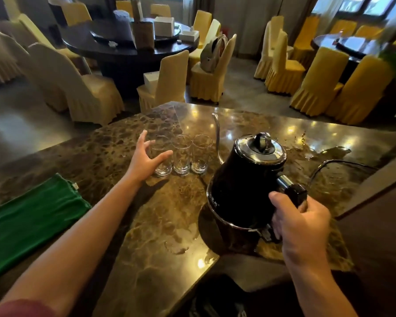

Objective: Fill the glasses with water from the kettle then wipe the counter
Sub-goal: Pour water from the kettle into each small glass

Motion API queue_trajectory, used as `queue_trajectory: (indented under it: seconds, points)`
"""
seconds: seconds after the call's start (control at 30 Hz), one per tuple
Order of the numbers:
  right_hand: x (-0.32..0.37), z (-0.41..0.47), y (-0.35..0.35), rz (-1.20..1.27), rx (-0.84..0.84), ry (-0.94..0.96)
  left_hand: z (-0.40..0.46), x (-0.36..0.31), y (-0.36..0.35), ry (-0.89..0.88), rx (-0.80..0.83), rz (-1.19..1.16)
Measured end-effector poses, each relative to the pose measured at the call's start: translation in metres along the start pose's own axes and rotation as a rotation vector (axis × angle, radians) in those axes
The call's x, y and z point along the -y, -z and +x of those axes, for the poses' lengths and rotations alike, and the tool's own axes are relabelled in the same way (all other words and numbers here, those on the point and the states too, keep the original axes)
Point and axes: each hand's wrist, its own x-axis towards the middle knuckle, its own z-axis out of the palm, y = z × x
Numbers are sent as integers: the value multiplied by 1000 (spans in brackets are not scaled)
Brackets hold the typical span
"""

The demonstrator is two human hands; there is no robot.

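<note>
Three clear glasses stand in a row on the brown marble counter [160, 216]: left glass [162, 165], middle glass [181, 156], right glass [200, 154]. All look empty. My left hand [146, 157] is spread wide around the left glass, fingers straight, not closed on it. A black gooseneck kettle [245, 179] with a chrome lid is tilted to the left just above its round base [229, 236]. My right hand [302, 218] grips its black handle. The thin spout [217, 133] rises behind the right glass.
A folded green cloth [30, 223] lies on the counter at the left. The kettle's black cord [336, 163] runs off to the right. A dark wooden ledge [380, 216] borders the counter's right side. Beyond the counter stand round tables and yellow-covered chairs.
</note>
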Motion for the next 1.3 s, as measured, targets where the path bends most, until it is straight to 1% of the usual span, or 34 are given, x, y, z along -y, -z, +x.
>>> queue_trajectory:
  seconds: [0.13,0.2,0.37,0.53,0.7,0.83,0.9,1.07,1.3]
  points:
    - [-4,-4,2,-28,0,-13,12,-1,-11,-74,-76,52]
    - [-4,-5,3,-27,3,-13,13,-1,-14,-107,-88,69]
    - [-2,-5,6,-30,35,-4,13,-2,-14,-132,-76,70]
    - [2,-4,8,-3,57,5,3,-1,-15,-146,-133,58]
    - [9,1,18,-7,112,56,-31,-6,-8,-192,-128,70]
    - [14,5,25,-52,199,98,-72,-13,-6,-250,-126,96]
    - [13,5,28,-107,250,146,-95,-12,-6,-268,-141,73]
    - [13,10,37,-221,344,204,-145,3,-7,-279,-172,49]
    - [13,15,42,-330,457,251,-169,21,-16,-248,-261,18]
